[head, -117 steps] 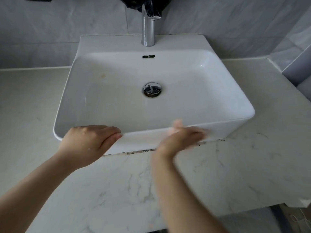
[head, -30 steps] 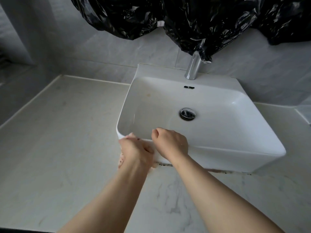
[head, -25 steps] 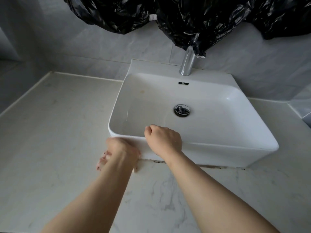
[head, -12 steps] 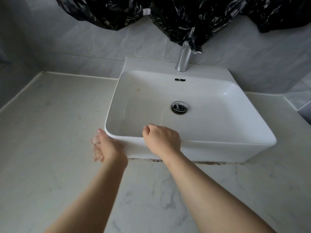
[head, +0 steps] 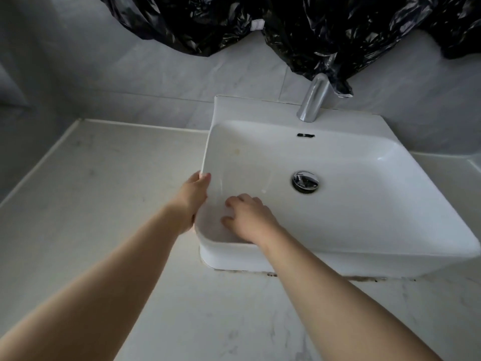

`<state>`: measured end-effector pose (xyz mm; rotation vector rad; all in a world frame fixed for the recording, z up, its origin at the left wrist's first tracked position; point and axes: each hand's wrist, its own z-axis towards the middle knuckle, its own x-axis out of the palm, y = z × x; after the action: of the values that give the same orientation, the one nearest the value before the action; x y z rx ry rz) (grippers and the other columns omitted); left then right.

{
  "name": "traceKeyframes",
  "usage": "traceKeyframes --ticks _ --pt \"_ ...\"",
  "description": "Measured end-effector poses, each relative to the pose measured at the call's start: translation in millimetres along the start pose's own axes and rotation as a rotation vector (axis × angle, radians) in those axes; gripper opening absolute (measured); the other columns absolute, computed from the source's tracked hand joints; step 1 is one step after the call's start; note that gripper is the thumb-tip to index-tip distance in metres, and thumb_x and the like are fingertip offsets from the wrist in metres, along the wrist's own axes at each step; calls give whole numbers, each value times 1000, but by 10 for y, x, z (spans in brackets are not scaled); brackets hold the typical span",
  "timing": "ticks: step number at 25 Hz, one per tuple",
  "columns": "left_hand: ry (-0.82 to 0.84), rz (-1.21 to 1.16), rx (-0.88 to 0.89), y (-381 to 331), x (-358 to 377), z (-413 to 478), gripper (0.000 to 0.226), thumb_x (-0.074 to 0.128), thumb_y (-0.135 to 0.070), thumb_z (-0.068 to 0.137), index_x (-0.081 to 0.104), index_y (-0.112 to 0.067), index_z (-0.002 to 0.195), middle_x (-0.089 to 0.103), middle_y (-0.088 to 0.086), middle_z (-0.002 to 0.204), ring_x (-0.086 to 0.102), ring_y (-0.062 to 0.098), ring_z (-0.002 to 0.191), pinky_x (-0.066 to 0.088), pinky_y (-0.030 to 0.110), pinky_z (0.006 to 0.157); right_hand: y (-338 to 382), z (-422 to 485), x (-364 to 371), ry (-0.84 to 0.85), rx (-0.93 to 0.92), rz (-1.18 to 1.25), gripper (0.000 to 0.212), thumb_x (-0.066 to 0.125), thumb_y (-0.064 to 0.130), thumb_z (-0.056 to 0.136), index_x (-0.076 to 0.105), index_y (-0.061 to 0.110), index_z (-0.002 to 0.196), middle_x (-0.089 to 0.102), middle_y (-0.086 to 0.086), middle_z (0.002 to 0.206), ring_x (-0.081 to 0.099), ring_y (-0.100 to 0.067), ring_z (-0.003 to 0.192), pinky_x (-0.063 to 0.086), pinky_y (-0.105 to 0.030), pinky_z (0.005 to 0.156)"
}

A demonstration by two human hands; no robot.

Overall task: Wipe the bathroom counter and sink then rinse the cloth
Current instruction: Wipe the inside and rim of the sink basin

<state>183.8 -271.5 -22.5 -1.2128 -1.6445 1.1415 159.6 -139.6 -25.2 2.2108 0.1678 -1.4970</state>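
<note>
The white rectangular sink (head: 390, 212) stands on the pale marble counter (head: 104, 194). My left hand (head: 194, 196) lies against the outside of the sink's left wall, with its fingertips up at the rim. The cloth it carried in the earlier frames is hidden between palm and wall. My right hand (head: 247, 217) reaches over the front rim into the basin's front-left corner. Its fingers are bent, rest on the inner wall and hold nothing.
A chrome tap (head: 312, 100) rises at the back of the sink, its top covered by black plastic sheeting (head: 325, 35) hanging on the tiled wall. The chrome drain plug (head: 305, 180) sits mid-basin. Dark grime (head: 364, 277) lines the sink's front base.
My left hand slid with the cloth from the sink's front-left corner up along the outer left wall. My right hand left the front rim and dropped into the basin. The view shifted left.
</note>
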Motion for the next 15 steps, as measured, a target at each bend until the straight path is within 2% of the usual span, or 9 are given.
traceKeyframes --ticks 2,4,6,7,8,9,10,13,15 --pt "44 30 -1 176 -49 -233 25 37 -18 99 52 -15 120 60 8 73 58 18 53 46 24 50 -32 29 30 -14 35 57 42 48 35 92 48 17 131 44 -8 138 38 -31 127 36 -39 103" --pt "175 29 -87 276 -86 -555 24 35 -24 100 49 -30 119 53 12 62 48 24 44 41 26 44 -37 43 40 -23 41 35 44 49 36 92 47 16 130 44 -9 137 38 -31 126 36 -39 102" --pt "191 56 -73 186 -124 -377 23 32 -28 101 51 -26 115 57 16 71 50 25 42 42 29 41 4 38 52 -14 18 -54 49 51 39 90 43 15 132 42 -10 136 37 -32 126 36 -39 102" --pt "157 61 -28 100 -88 -150 24 32 -27 101 52 -21 112 62 16 82 57 23 48 47 33 45 19 37 53 -3 17 -70 52 51 40 90 40 15 134 40 -10 137 36 -33 126 36 -40 103" --pt "139 33 -16 0 -54 102 25 32 -26 101 53 -17 111 64 16 94 62 22 60 52 37 57 23 40 42 14 17 -71 54 51 41 90 38 17 137 38 -10 139 34 -33 127 35 -41 104" --pt "135 -26 -16 -103 -26 311 25 33 -24 101 52 -15 114 63 17 104 63 23 72 53 40 69 14 70 23 37 16 -69 56 51 42 90 35 19 139 35 -9 141 32 -33 129 34 -42 104" --pt "153 -80 -26 -176 1 428 24 34 -23 100 49 -17 118 61 17 111 63 24 80 52 39 74 -9 131 -13 64 22 -72 58 51 43 90 33 21 140 33 -7 143 31 -33 130 33 -43 105" --pt "204 -130 1 42 -79 243 28 43 -18 96 48 -28 121 62 12 117 64 25 94 52 38 79 -36 388 -163 133 48 -43 53 49 44 90 39 24 138 35 -9 143 33 -34 131 33 -43 107" --pt "245 -60 -36 133 -128 -25 35 52 -24 88 48 -35 121 63 10 117 64 25 96 51 34 76 -12 483 -159 50 43 -69 46 46 43 92 45 21 132 43 -10 138 38 -32 128 34 -39 105"
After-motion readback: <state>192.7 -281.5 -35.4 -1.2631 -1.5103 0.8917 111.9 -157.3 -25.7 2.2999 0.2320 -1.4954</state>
